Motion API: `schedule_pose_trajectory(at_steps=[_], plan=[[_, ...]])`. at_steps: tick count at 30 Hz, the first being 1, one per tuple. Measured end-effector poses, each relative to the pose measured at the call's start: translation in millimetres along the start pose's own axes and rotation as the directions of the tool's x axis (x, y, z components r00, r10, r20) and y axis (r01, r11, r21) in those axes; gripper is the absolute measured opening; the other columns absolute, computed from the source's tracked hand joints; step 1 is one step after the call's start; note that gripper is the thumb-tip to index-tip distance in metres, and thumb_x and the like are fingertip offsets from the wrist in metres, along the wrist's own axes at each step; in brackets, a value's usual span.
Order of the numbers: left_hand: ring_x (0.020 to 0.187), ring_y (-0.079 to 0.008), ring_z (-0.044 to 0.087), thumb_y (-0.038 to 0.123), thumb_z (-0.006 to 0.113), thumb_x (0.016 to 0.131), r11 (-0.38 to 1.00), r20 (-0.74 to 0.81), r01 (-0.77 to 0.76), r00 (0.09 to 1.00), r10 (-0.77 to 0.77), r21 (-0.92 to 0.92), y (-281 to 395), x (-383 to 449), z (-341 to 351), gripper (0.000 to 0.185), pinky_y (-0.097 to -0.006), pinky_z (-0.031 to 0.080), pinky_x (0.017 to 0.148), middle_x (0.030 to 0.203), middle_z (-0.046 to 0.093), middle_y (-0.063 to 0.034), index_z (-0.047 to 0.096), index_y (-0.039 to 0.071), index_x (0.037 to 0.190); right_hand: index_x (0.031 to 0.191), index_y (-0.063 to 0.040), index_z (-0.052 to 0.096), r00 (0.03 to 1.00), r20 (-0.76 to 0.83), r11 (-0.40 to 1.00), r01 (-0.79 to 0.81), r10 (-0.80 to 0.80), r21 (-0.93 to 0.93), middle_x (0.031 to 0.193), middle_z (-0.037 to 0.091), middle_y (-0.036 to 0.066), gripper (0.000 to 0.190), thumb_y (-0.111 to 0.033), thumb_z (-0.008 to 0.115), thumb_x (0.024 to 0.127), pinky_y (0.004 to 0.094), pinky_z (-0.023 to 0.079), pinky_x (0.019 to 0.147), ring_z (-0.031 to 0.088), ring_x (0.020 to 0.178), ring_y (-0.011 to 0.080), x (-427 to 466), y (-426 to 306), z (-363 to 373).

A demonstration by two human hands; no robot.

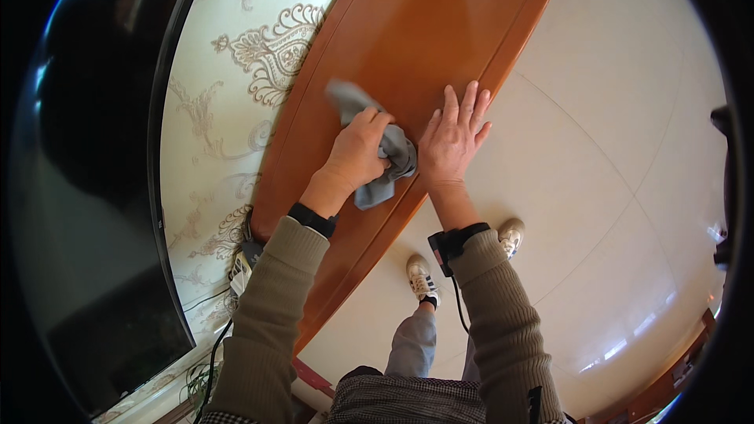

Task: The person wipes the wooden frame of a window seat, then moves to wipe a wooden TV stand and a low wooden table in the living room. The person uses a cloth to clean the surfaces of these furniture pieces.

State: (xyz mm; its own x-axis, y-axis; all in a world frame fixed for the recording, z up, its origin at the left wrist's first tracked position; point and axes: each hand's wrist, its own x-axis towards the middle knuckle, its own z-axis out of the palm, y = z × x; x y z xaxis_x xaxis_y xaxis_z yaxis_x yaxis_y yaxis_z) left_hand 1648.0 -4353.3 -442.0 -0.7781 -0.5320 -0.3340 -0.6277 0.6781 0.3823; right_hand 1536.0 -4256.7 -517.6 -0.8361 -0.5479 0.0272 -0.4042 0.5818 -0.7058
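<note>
A crumpled grey cloth [399, 150] lies bunched on the reddish-brown wooden cabinet top [406, 53]. My left hand [360, 144] grips it, thumb and fingers closed around its folds. The cloth's far corner is blurred. Just to the right, my right hand [453, 138] is spread over the front edge of the cabinet top, palm down and holding nothing. Its fingers point away from me, and the wrist sits close to the cloth. The palm side is hidden.
A large black-framed television [94, 188] stands along the left, in front of patterned wallpaper [277, 56]. Plugs and cables [241, 271] gather by the cabinet's near left corner. Pale floor tiles [595, 129] extend to the right. My shoes [419, 277] are below the cabinet edge.
</note>
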Motion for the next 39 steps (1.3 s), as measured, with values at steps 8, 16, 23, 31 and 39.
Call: schedule_pose_trajectory(at_steps=[8,16,23,31,39], plan=[[0.130,-0.0473,0.047,-0.001,0.078,0.063,0.987,-0.500,0.021,0.864,0.063,0.162,-14.3,-98.4,31.6,0.047,-0.0542,0.042,0.104,0.136,0.052,-0.0237,0.060,0.006,0.107,0.141,-0.011,0.055,0.994,-0.105,0.993,0.023,-0.036,-0.120,0.166,0.033,0.014,0.039,-0.019,0.052,0.102,0.0642,0.022,0.117,0.019,0.157,0.0370,-2.1,0.1,15.5],[0.148,-0.0509,0.030,0.034,0.088,0.076,0.996,-0.254,-0.019,0.967,-0.004,-0.087,-1.8,-154.0,77.8,0.088,-0.0697,0.024,0.115,0.157,0.038,-0.0291,0.044,0.004,0.146,0.141,-0.011,0.055,0.990,-0.111,0.970,0.056,-0.085,-0.237,0.164,0.035,0.017,0.039,-0.020,0.051,0.103,0.0570,0.029,0.115,0.024,0.155,0.0383,-0.6,3.0,19.8],[0.146,-0.0528,0.032,0.024,0.086,0.075,0.998,-0.203,0.019,0.979,-0.032,-0.062,-32.2,-212.4,133.6,0.083,-0.0671,0.027,0.116,0.155,0.040,-0.0255,0.048,0.004,0.146,0.144,-0.011,0.053,0.989,-0.106,0.965,0.077,-0.106,-0.252,0.166,0.032,0.016,0.040,-0.022,0.047,0.106,0.0530,0.027,0.118,0.020,0.156,0.0381,-2.4,6.6,23.1],[0.142,-0.0542,0.037,0.024,0.071,0.095,0.817,-0.611,0.568,0.615,-0.499,-0.096,-111.2,-256.8,99.9,0.060,-0.0635,0.032,0.115,0.151,0.041,-0.0341,0.048,-0.003,0.145,0.144,-0.011,0.052,0.992,-0.089,0.962,0.062,-0.089,-0.267,0.166,0.031,0.015,0.040,-0.022,0.045,0.107,0.0520,0.025,0.119,0.020,0.157,0.0367,-2.5,3.8,20.8],[0.142,-0.0466,0.040,0.024,0.079,0.087,0.990,-0.531,-0.132,0.835,0.142,0.057,-86.0,33.4,43.0,0.062,-0.0614,0.035,0.112,0.150,0.047,-0.0233,0.054,0.001,0.140,0.143,-0.010,0.053,0.991,-0.097,0.966,0.062,-0.089,-0.253,0.166,0.032,0.015,0.039,-0.021,0.046,0.107,0.0532,0.028,0.118,0.020,0.156,0.0372,-2.5,4.8,21.8]])
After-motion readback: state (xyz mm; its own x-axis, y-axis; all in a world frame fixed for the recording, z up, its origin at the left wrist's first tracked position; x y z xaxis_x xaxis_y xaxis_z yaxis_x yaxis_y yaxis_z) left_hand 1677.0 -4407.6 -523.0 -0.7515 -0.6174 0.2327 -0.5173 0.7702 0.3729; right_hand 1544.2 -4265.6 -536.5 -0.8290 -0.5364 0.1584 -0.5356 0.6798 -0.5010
